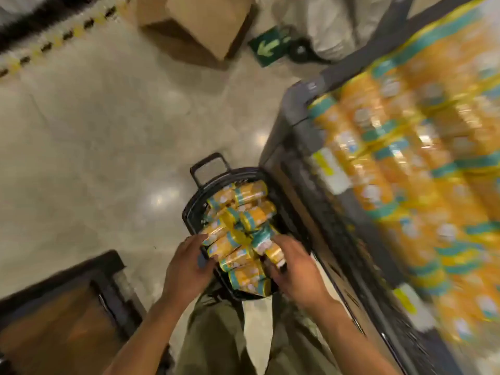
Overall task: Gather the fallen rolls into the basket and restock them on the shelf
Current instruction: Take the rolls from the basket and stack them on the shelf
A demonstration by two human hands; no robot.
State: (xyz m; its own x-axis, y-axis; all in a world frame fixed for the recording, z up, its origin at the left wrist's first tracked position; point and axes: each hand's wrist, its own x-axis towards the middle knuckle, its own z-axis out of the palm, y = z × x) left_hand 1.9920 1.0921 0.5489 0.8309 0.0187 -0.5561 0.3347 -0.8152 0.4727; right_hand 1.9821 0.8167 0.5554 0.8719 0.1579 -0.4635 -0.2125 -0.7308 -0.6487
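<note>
A black basket (192,209) stands on the floor beside the shelf, filled with several orange, yellow and teal wrapped rolls (250,194). My left hand (186,266) reaches over the basket's near left rim, fingers curled against a roll (216,234) at the pile's left side. My right hand (295,269) grips a roll (266,243) on the pile's near right side. The shelf (297,104) on the right is stacked with many of the same rolls (405,147), blurred by motion.
The basket's handle (209,166) sticks up at its far end. A cardboard box (200,25) sits on the floor ahead, with a green arrow sign (266,48) beside it. A dark wooden fixture (62,315) stands at the lower left. Polished floor spreads to the left.
</note>
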